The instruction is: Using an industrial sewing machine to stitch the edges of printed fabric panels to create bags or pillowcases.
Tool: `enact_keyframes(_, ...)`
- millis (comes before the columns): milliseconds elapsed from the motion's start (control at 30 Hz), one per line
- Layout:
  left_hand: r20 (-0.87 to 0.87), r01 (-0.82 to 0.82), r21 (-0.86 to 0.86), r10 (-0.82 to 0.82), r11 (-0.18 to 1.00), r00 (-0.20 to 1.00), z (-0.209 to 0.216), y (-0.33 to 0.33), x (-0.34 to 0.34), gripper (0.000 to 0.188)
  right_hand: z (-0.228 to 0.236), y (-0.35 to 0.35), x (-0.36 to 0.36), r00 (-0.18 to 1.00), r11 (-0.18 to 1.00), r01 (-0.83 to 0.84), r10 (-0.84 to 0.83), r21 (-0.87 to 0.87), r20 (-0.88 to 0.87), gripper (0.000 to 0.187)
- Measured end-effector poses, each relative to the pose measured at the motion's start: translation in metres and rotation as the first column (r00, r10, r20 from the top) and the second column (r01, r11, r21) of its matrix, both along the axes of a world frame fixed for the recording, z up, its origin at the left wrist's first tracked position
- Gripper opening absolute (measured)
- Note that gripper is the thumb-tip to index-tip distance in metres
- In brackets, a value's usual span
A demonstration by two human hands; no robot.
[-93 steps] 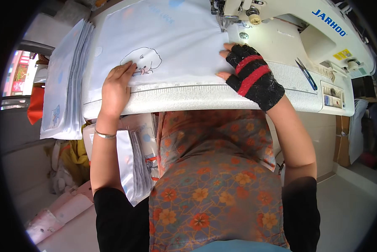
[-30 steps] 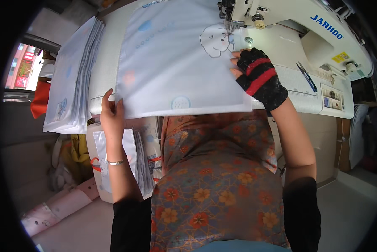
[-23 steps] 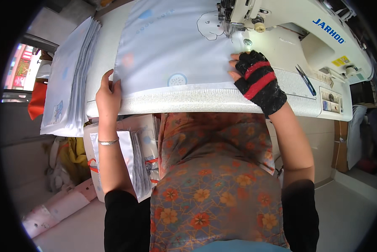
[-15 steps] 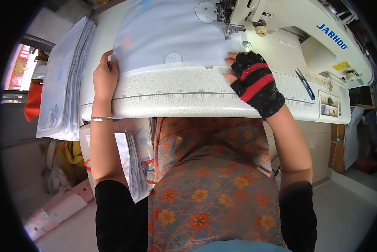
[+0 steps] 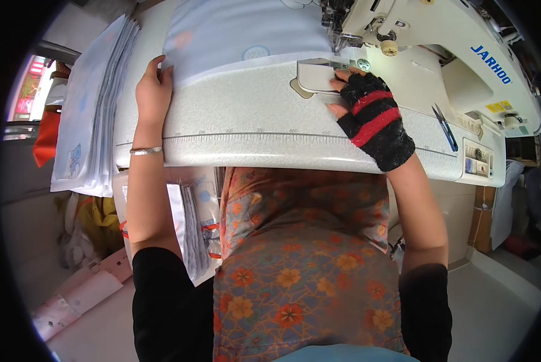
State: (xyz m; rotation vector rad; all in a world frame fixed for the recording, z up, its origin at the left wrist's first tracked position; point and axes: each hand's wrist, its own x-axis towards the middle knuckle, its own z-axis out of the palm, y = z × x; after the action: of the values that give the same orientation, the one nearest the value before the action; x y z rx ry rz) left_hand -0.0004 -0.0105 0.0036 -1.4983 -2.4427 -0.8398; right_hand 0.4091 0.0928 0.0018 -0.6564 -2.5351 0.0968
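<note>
Pale blue printed cloth (image 5: 222, 42) lies on the bed of a white sewing machine (image 5: 433, 36), its right side at the presser foot (image 5: 344, 43). My left hand (image 5: 154, 90), bare with a bracelet at the wrist, rests at the cloth's near left corner, thumb and forefinger apart; its other fingers are partly hidden. On my right hand (image 5: 376, 117) is a black fingerless glove with red stripes. Its fingertips lie spread on the bed, over the right end of a pale metal cover plate (image 5: 318, 78), just nearer than the presser foot.
A stack of folded printed cloths (image 5: 92, 114) hangs over the table's left edge. Small blue-handled scissors (image 5: 445, 130) lie at the right, by a parts compartment (image 5: 478, 161). A printed ruler (image 5: 246, 136) runs along the front edge. More folded cloth (image 5: 192, 229) sits below the table.
The cloth has moved away from me, its near edge now farther off, uncovering the metal plate. My hands have stayed near their places; the whole view has shifted slightly.
</note>
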Motion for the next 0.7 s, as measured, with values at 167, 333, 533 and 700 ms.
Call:
enact_keyframes(167, 0.015, 0.074, 0.061, -0.075, 0.995, 0.997, 0.001, -0.039, 0.009, 0.031, -0.004, -0.001, 0.0, 1.0, 1.0, 0.014, -0.014, 0.005, -0.003, 0.037)
enact_keyframes(333, -0.101, 0.41, -0.013, -0.409, 0.912, 0.907, 0.006, -0.079, 0.027, 0.038, -0.005, -0.001, -0.002, 0.998, 1.0, 0.006, -0.005, 0.011, -0.066, 0.035)
enact_keyframes(533, -0.414, 0.471, 0.015, -0.424, 0.882, 0.806, 0.055, -0.109, 0.082, 0.022, -0.003, -0.014, -0.01, 0.995, 0.996, -0.078, 0.081, 0.049, -0.055, 0.034)
enact_keyframes(700, -0.393, 0.808, 0.065, -0.729, 0.586, 0.561, 0.091, -0.145, 0.168, 0.019, -0.003, -0.01, -0.017, 0.995, 0.995, -0.097, 0.097, 0.005, -0.015, 0.044)
